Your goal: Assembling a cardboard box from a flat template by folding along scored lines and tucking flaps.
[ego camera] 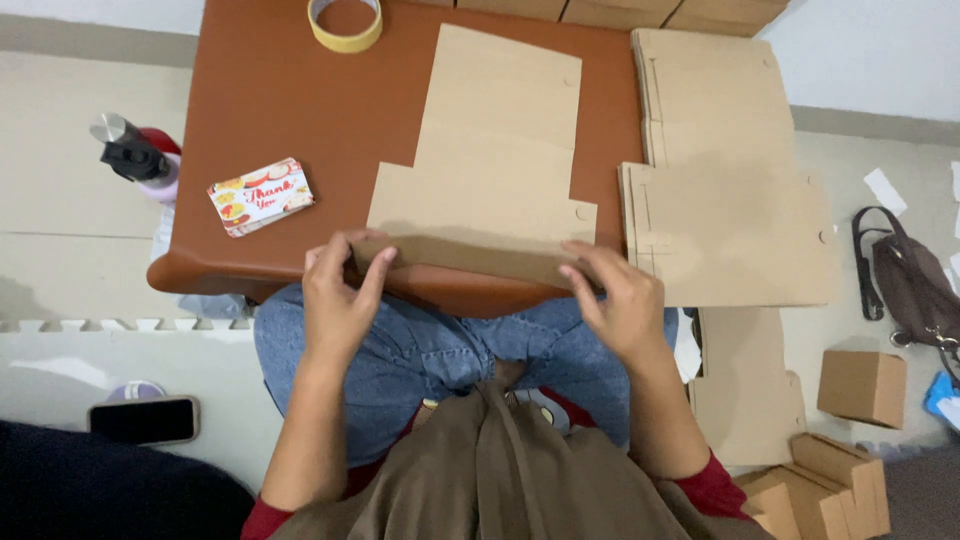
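From the head view, I had both hands on the near flap of the flat cardboard box blank (495, 150), which lay on the brown table (280, 90) just beyond them. My left hand (338, 295) pinched the flap's left end, my right hand (620, 300) pressed its right end, fingers closed on the board; held at both ends like that, I judged, so the crease would run straight. Right of my right hand, a stack of more flat blanks (730, 200) sat within easy reach. Left of my left hand lay a small white-and-red printed card (262, 196). Far beyond the hands sat a roll of yellow tape (345, 22). Folded small boxes (830, 480) rested on the floor, behind my right hand.
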